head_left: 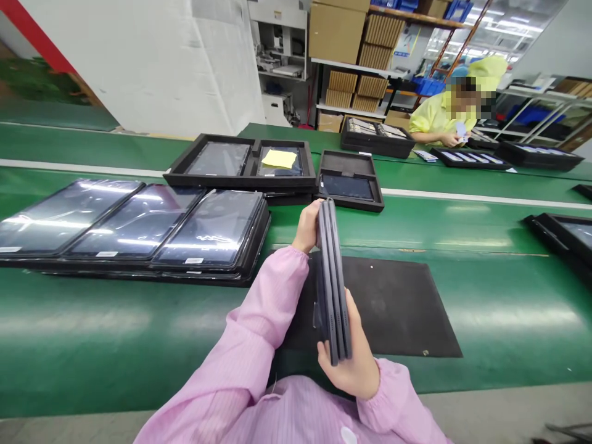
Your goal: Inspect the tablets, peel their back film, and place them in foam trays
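A stack of several thin grey tablets (333, 277) stands on edge between my hands, their narrow sides facing up at me. My left hand (307, 227) is closed around the far end of the stack. Around the near end my right hand (354, 354) is wrapped, thumb on the left side and fingers on the right. Beneath the tablets lies a black mat (398, 308) on the green bench. The screens of the held tablets are mostly turned away from view.
Left on the green bench (490, 296) are piled trays of shiny tablets (208, 228). Behind them sit a black foam tray (238, 182) with a yellow note (279, 159) and a smaller tray (351, 200). Across the bench a person in yellow (435, 117) handles small items. More trays (568, 240) are at right.
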The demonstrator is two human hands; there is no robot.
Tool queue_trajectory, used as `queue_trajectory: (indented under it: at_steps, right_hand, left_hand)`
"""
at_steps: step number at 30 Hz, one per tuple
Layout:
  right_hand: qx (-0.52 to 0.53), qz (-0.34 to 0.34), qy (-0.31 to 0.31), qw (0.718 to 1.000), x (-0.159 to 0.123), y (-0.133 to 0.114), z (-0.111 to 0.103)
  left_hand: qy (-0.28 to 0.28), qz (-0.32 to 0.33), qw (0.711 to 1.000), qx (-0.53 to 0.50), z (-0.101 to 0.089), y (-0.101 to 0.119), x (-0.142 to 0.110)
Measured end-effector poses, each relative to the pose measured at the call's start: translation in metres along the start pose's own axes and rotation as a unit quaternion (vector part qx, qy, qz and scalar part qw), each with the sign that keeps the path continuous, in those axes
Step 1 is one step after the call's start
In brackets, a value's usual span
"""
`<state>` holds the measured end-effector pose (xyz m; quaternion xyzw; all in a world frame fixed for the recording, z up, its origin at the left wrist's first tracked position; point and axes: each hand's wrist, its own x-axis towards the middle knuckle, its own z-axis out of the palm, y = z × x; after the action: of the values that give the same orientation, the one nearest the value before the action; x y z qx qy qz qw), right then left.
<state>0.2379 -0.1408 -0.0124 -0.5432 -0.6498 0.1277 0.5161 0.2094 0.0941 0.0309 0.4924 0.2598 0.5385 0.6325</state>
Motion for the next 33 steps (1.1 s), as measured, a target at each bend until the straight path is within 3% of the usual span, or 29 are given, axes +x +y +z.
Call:
queue_trajectory:
  at_steps: [4,8,20,33]
  right_hand:
    - [0.003,0.028,0.016,0.999,-0.005,0.005,0.008]
    - [0.005,0.054,0.001,0.999,-0.008,0.004,0.007]
    - [0.046,0.052,-0.032,0.997,-0.004,0.002,-0.002]
    - [0.074,0.037,-0.022,0.996,-0.005,0.001,-0.002]
  left_hand:
    - [-0.055,0.039,0.997,0.022,-0.003,-0.004,-0.001]
    - [-0.072,0.043,0.996,0.015,-0.002,-0.004,-0.002]
    - [-0.027,0.016,1.0,0.003,-0.002,-0.005,-0.006]
    - [-0.023,0.036,0.999,-0.002,-0.001,-0.001,-0.01]
